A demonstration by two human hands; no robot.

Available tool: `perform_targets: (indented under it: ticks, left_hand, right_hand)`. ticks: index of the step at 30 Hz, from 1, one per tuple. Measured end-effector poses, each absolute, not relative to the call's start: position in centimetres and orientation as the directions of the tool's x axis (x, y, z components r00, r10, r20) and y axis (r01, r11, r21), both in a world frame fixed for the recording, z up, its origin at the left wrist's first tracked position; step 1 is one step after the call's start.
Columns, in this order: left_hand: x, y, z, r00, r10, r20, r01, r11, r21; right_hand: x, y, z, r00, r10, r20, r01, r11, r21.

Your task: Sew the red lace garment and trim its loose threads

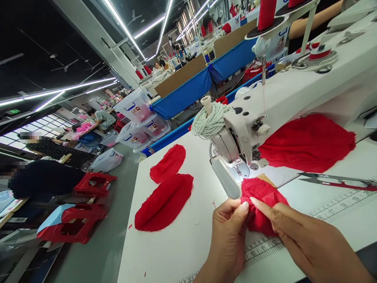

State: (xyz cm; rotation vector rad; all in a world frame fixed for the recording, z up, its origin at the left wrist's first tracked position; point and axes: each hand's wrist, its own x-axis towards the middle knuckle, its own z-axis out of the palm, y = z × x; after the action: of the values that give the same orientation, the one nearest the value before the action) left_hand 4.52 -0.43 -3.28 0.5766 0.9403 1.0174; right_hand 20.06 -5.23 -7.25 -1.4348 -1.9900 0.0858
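Note:
Both my hands are on a crumpled piece of red fabric (pixel 265 196) with a lacy edge, in front of the sewing machine (pixel 277 102). My left hand (pixel 229 228) pinches its left edge between thumb and forefinger. Against the same edge presses the forefinger of my right hand (pixel 297 224), its other fingers curled around the cloth and partly hidden. Just beyond my fingertips are the presser foot area and a grey guard (pixel 226 179). Two red fabric pieces (pixel 165 202) lie to the left on the white table (pixel 176 251). Another red piece (pixel 309 143) rests under the machine arm.
Thread snips (pixel 338 181) lie right of my hands, by a ruler scale (pixel 262 251) on the table edge. A coil of pale cord (pixel 210 120) hangs on the machine head. Red stools (pixel 79 224), plastic bins (pixel 138 106) and several people are at the left.

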Motion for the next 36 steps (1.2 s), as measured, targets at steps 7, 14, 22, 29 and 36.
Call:
perform_targets:
  ticks: [7, 14, 22, 29, 36]
  left_hand:
    - [4.5, -0.6, -3.6, 0.144, 0.93, -0.339, -0.336, 0.368, 0.867]
    - [4.4, -0.5, -3.6, 0.137, 0.937, -0.322, -0.307, 0.349, 0.885]
    - [4.5, -0.4, -2.9, 0.207, 0.894, -0.397, -0.471, 0.447, 0.76]
    - [4.5, -0.4, -2.5, 0.235, 0.875, -0.424, -0.515, 0.482, 0.709]
    - [4.4, -0.5, -3.2, 0.205, 0.897, -0.392, -0.438, 0.442, 0.783]
  right_hand:
    - [20.3, -5.3, -7.3, -0.21, 0.846, 0.49, 0.842, 0.411, -0.349]
    - [19.6, -4.9, -6.7, -0.112, 0.889, 0.444, 0.773, 0.359, -0.523]
    - [17.3, -5.4, -5.8, 0.199, 0.977, 0.073, 0.154, 0.043, -0.987]
    - [17.9, -5.5, -6.4, 0.14, 0.989, 0.054, 0.163, 0.031, -0.986]
    - [19.6, -5.5, -6.9, -0.091, 0.897, 0.432, 0.728, 0.356, -0.586]
